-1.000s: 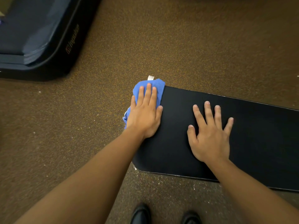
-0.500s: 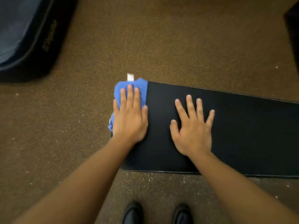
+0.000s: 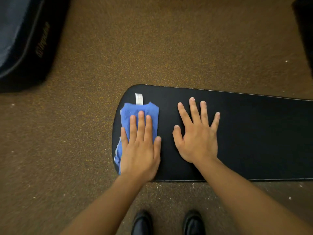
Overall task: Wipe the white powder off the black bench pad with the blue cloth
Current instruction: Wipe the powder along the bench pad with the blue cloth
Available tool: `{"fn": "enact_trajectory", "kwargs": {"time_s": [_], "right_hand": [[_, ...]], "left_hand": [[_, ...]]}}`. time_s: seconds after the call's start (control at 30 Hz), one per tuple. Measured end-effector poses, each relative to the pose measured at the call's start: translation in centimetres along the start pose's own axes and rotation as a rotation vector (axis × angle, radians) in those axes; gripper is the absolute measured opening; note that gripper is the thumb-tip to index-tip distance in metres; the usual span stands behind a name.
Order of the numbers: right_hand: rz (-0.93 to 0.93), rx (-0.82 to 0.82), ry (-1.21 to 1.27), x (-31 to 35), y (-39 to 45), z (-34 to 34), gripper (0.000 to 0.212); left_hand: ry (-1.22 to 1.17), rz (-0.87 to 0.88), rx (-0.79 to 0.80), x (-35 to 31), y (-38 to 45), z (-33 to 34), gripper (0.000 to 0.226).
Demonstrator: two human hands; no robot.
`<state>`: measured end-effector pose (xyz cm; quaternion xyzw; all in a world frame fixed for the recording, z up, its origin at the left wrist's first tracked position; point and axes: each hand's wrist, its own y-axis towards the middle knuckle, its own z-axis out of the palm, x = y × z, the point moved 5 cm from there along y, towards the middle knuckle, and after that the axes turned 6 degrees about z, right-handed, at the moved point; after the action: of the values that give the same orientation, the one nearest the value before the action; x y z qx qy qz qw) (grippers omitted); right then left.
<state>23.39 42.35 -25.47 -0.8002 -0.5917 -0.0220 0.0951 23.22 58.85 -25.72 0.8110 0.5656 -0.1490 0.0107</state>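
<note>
The pad [image 3: 245, 133] lies flat on the speckled floor [image 3: 152, 48], its long axis running left to right across the view, with its rounded end at the left and the rest passing out of frame at the right. The cloth [image 3: 139, 114] sits bunched on that rounded end, entirely on the pad and just inside its left edge, with a white tag [image 3: 139, 98] sticking out from its far side. The left hand [image 3: 140, 150] lies palm-down on the cloth with fingers [image 3: 141, 122] straight and close together, pressing it flat rather than gripping it; the cloth shows beyond the fingertips and along the hand's outer side, so most of it is under the palm and ahead of the fingers. The right hand [image 3: 197, 138] rests just beside it on bare pad, fingers spread and straight, holding nothing, seemingly steadying the pad. The left hand is the one on the cloth, and the long unwiped run of pad lies to its right, along the long axis, so a further stroke would probably travel that way and the right hand sits in its path. No powder is plainly visible on the pad surface in view, so the job looks close to done here; white specks do dot the floor along the near edge. 2 black shoes [image 3: 142, 223] show at the bottom.
</note>
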Motion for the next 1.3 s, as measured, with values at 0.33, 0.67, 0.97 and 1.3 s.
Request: {"fn": "enact_trajectory", "kwargs": {"time_s": [0.33, 0.67, 0.97, 1.3], "right_hand": [[-0.002, -0.001, 0.006, 0.0, 0.0, 0.0, 0.065], [-0.004, -0.004, 0.029, 0.0, 0.0, 0.0, 0.061], [-0.001, -0.009, 0.026, -0.2, 0.0, 0.1, 0.058], [-0.003, -0.011, 0.018, -0.1, 0.0, -0.1, 0.059]], "left_hand": [[-0.005, 0.035, -0.023, 0.9, 6.7, -1.6, 0.062], [0.017, 0.028, -0.021, -4.1, -1.9, 1.6, 0.06], [-0.004, -0.088, -0.024, 2.9, 8.1, -2.2, 0.059], [0.013, 0.039, -0.026, -2.6, -0.8, 1.0, 0.058]]}}
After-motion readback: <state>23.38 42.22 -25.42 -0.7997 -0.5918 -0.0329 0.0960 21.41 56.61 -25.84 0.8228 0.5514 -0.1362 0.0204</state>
